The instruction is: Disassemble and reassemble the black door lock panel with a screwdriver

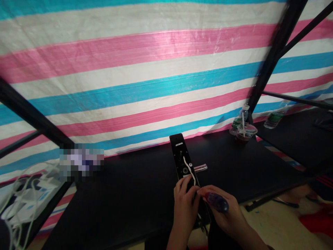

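A long black panel (179, 149) with a white cable strip, round fittings and small labels lies lengthwise on the black table, its near end at the table's front edge. My left hand (184, 198) is closed over the panel's middle, fingers bent on its surface and thumb reaching toward my right hand. In my right hand (230, 211) is a screwdriver with a dark red and blue handle (218, 202). Its tip is hidden behind my fingers, close to the panel's right edge. Beside the panel lies a small clear packet (201, 168), its contents too small to name.
A lidded cup with a straw (246, 132) and a plastic bottle (236, 123) stand at the right rear. Another bottle (274, 119) lies farther right. White cables and boxes (33, 201) crowd the left side. Black frame posts (269, 62) rise before a striped tarp (156, 83).
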Available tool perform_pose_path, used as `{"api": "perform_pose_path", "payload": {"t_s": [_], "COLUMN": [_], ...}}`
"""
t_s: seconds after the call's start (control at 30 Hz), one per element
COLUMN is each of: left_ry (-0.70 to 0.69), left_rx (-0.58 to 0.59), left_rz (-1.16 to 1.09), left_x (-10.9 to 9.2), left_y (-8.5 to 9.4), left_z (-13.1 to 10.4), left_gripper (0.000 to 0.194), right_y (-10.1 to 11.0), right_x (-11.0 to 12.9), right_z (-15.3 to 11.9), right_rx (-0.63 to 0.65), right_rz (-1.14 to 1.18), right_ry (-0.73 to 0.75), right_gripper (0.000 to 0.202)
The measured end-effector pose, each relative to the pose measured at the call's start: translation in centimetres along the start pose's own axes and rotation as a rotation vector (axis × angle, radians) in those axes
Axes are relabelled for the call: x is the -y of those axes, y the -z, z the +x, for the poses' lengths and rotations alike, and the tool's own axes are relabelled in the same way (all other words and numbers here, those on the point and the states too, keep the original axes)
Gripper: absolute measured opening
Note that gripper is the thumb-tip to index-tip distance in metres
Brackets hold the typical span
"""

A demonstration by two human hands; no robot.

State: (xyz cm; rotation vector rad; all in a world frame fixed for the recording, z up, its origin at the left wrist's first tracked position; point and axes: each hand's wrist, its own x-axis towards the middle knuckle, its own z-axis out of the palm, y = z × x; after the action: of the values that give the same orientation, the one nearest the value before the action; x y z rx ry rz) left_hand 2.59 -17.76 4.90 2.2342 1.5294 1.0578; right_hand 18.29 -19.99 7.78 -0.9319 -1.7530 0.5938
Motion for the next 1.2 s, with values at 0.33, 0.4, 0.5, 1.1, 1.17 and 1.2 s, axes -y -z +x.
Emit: {"api": "perform_pose_path", "payload": {"t_s": [0.33,0.4,0.5,1.1,1.17,1.2], "left_ry": [0.001,0.010,0.006,-0.006,-0.014,-0.015], "left_rx": [0.003,0.006,0.015,0.001,-0.002,-0.003], "left_rz": [-0.004,-0.001,0.000,-0.011,-0.011,-0.011], "left_x": [0.1,0.1,0.1,0.4,0.5,0.5], "left_y": [0.0,0.0,-0.1,-0.3,-0.3,-0.3], "left_z": [0.0,0.1,0.0,0.0,-0.1,-0.1], "left_gripper": [0.015,0.014,0.017,0.017,0.020,0.022], "right_y": [0.1,0.1,0.3,0.3,0.3,0.3], "right_x": [0.0,-0.5,-1.3,0.2,0.3,0.4], "right_z": [1.0,0.8,0.5,1.2,1.2,1.2], "right_rx": [-0.125,-0.163,-0.144,-0.042,-0.022,-0.029], "right_rz": [0.003,-0.005,-0.015,-0.099,-0.127,-0.141], "right_ry": [-0.089,-0.121,-0.084,-0.006,0.006,0.008], "right_gripper": [0.007,0.008,0.009,0.018,0.023,0.023]}}
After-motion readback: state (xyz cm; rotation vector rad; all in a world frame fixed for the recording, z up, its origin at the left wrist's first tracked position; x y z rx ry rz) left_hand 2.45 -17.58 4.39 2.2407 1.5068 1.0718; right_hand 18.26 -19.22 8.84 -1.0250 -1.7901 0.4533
